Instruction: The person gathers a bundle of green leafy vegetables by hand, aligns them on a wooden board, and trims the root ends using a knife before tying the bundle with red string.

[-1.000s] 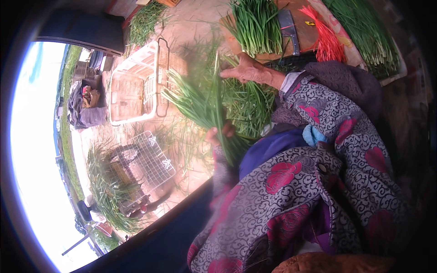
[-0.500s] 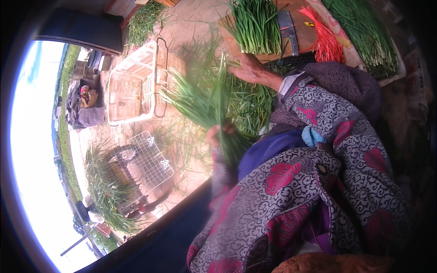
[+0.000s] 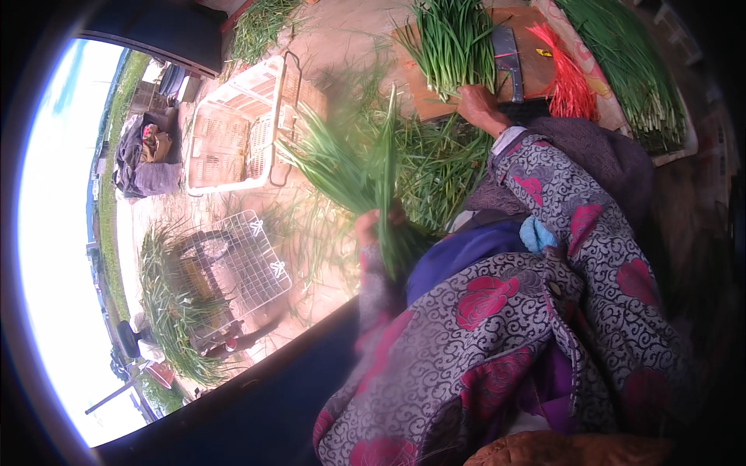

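Observation:
My left hand [image 3: 371, 227] is closed round a loose bunch of garlic chives [image 3: 342, 175]. Their long green leaves fan out to the left, and some stalks stand straight up. Over on the wooden board [image 3: 509, 71], my right hand [image 3: 480, 107] reaches the pale stem ends of a thick pile of garlic chives [image 3: 451, 46]. Its fingers are curled and partly hidden, so anything between them does not show clearly. A cleaver [image 3: 507, 64] lies beside the pile, with red plastic ties [image 3: 573, 81] to its right.
Loose leaves [image 3: 439, 159] cover the ground between my hands. A plastic crate [image 3: 233, 128] stands on the left, with a wire rack [image 3: 245, 260] and heaped greens [image 3: 171, 303] below it. More garlic chives [image 3: 629, 62] lie at the far right. A dark blue panel [image 3: 256, 388] runs along the lower left.
My right hand has moved from the upright stalks of the held bunch, rightward to the pile on the board. My left hand still grips the bunch. The whole view has shifted slightly.

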{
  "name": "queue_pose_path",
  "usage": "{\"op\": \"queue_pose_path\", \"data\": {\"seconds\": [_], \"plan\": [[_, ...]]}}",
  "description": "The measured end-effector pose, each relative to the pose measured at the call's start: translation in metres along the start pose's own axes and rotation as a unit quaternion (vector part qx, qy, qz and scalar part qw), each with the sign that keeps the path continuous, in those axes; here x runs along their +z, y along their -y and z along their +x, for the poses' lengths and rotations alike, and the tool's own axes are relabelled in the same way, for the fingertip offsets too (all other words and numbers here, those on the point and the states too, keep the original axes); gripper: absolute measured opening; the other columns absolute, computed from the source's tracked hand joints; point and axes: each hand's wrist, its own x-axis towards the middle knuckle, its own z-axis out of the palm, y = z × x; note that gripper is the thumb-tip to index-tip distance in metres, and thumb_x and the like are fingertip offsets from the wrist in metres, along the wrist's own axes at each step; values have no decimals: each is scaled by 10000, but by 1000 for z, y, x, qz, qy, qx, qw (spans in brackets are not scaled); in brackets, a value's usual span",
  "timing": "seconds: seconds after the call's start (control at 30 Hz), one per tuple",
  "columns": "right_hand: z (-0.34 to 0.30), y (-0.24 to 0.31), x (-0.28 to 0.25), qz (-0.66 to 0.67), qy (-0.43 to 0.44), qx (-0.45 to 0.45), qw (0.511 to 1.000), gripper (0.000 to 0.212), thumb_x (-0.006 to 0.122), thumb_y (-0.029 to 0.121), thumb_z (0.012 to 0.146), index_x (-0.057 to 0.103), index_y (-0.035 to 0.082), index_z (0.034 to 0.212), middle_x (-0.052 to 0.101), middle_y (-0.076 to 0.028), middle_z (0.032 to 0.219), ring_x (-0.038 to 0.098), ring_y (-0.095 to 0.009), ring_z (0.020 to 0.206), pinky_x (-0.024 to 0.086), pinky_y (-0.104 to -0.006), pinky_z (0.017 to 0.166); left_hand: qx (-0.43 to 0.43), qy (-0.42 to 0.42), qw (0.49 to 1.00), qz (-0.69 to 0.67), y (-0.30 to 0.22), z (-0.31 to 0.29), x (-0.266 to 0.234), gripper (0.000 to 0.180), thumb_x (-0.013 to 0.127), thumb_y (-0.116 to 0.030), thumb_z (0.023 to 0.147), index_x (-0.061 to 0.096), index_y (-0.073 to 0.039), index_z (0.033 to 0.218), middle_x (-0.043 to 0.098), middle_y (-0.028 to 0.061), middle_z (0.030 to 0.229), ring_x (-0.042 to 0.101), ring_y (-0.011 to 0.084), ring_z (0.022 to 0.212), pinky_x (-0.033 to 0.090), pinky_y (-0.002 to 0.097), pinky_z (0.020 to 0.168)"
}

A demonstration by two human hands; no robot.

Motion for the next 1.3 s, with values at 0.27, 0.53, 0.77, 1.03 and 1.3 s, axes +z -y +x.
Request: {"op": "queue_pose_path", "data": {"seconds": [0.27,0.53,0.77,1.03,1.3], "plan": [[-20,-26,30,-195,118,-60,972,227,557,39,855,724,9,1005,707,-217,1059,697,-367,997,561,-489,788,12,-45,985,166,-30,-16,-9,393,670,-176,692,591,94,967,592,134,726,549,219,610,452,318,561],[-16,-68,21,-219,76,-22,973,260,534,86,891,725,37,1060,717,-198,1059,695,-376,1004,563,-481,809,25,-112,978,175,-36,-25,-30,527,621,-93,700,555,148,1165,673,244,922,674,326,720,591,393,656],[-21,-36,6,-155,61,-11,986,241,587,34,856,722,21,1055,695,-229,1085,682,-400,1009,558,-496,849,60,-250,913,316,-62,-49,-63,527,625,-81,701,551,143,1172,677,236,907,673,322,699,592,389,635],[-29,33,-25,156,196,-94,964,718,804,227,796,472,-20,1383,633,-195,1221,641,-266,949,518,-381,754,114,-175,963,169,-73,-41,-10,357,606,-74,738,588,130,1030,643,187,783,606,255,613,505,344,579],[-37,124,-19,538,265,54,798,402,664,320,956,619,-9,1181,642,-45,948,424,-49,554,295,-232,442,-21,-193,938,288,-11,-2,-39,597,731,-70,635,619,6,1216,684,70,1075,628,245,1012,452,359,939]]}}
